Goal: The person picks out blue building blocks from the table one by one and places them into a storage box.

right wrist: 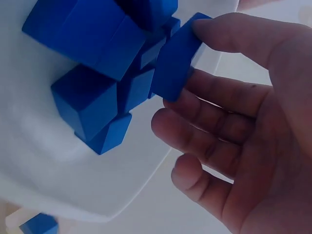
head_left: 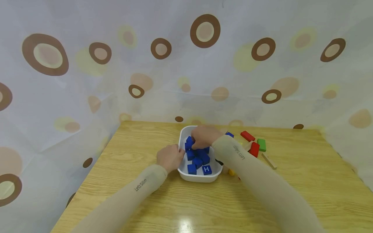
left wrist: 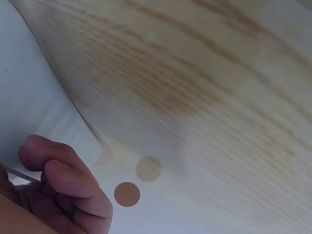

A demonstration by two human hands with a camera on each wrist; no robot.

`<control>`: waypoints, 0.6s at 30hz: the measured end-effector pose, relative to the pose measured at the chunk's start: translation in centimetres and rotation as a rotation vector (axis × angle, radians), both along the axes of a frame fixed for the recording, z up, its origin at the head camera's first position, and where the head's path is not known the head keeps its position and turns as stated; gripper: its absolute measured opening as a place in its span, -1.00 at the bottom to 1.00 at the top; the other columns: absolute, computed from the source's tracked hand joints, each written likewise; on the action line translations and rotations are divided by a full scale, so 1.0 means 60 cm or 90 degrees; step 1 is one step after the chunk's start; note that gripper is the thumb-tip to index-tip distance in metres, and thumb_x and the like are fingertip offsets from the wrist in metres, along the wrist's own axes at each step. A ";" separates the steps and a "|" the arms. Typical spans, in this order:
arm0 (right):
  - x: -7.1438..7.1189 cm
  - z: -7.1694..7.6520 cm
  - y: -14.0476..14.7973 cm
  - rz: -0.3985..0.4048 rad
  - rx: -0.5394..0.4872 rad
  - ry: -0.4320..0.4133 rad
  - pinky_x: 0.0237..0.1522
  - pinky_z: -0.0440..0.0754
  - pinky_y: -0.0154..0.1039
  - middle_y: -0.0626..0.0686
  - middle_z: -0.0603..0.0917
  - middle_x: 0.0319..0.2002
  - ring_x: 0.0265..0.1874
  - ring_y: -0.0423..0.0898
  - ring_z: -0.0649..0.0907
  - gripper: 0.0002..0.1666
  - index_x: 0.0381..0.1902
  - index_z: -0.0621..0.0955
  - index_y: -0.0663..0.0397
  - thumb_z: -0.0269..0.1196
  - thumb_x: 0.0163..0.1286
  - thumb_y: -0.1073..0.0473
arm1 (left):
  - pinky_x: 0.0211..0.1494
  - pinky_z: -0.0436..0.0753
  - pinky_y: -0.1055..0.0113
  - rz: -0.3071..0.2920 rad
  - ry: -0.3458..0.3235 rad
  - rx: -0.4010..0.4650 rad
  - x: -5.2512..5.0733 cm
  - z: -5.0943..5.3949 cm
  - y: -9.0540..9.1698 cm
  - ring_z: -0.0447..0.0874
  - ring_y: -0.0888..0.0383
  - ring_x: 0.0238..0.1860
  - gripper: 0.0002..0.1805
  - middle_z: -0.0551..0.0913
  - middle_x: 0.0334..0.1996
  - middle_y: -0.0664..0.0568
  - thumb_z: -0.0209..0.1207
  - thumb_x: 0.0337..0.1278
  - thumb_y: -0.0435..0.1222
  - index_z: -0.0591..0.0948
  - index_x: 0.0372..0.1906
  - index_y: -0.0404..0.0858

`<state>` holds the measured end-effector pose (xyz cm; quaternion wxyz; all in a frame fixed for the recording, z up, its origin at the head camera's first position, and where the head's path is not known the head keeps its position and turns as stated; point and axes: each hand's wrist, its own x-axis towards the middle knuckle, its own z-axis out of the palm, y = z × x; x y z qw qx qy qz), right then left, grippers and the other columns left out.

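Observation:
A white plastic tub [head_left: 201, 178] stands on the table, holding several blue blocks [head_left: 197, 161]; one of them shows a white letter H [head_left: 207, 170]. My left hand [head_left: 169, 158] grips the tub's left rim, its fingers curled at the edge in the left wrist view. Inside the far part of the tub, my right hand [head_left: 205, 137] pinches a blue block [right wrist: 176, 61] between thumb and fingers. Other blue blocks [right wrist: 85, 100] lie heaped beside that block in the right wrist view. From the head, the right hand hides the pinched block.
Right of the tub lie red blocks [head_left: 247, 136], a green block [head_left: 261, 145], a thin wooden stick [head_left: 269, 161] and a blue block [head_left: 230, 134]. My right forearm partly covers yellow pieces [head_left: 231, 172]. A patterned curtain [head_left: 186, 64] hangs behind the wooden table [head_left: 140, 142].

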<state>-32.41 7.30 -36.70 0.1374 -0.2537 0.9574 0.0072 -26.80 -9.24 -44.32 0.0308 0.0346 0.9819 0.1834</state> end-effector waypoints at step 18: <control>0.026 -0.016 -0.054 0.070 0.030 -0.034 -0.04 0.56 -0.14 -0.11 0.62 -0.53 -0.46 -0.12 0.54 -0.94 -0.42 0.68 -0.02 0.34 0.17 0.27 | -0.51 0.46 0.20 -0.003 0.048 -0.006 0.002 -0.002 -0.004 0.53 0.11 -0.56 -0.58 0.54 -0.61 0.05 -0.05 0.39 -0.01 0.48 -0.57 -0.11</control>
